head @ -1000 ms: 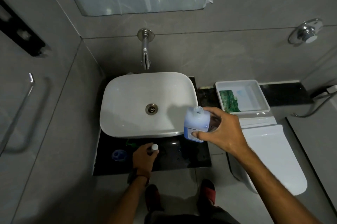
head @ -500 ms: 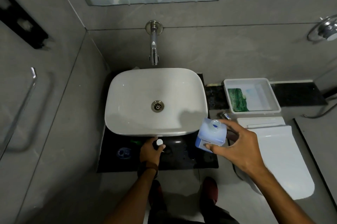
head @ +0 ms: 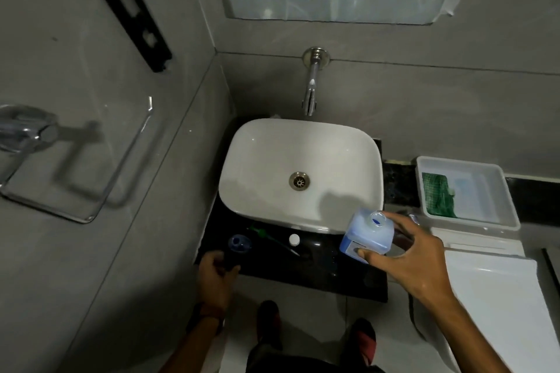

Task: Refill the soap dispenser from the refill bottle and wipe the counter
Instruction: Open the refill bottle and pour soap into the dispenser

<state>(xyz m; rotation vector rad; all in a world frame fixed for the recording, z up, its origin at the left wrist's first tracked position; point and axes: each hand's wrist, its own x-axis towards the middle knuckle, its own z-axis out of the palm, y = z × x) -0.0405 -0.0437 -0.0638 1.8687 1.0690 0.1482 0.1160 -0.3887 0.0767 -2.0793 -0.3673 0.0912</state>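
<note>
Refill bottle (head: 368, 233) uncapped, gripped by right hand (head: 415, 260) right of sink (head: 260, 154) | left hand (head: 216, 272) curled, contents unclear | pouring, wiping remained

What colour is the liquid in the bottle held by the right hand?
Blue, in a translucent refill bottle with its cap off, seen in the head view.

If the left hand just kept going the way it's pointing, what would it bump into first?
Most likely the small blue round object on the black counter: the left hand points up and slightly right toward it. Height above the counter is hard to judge, so it might pass over.
</note>
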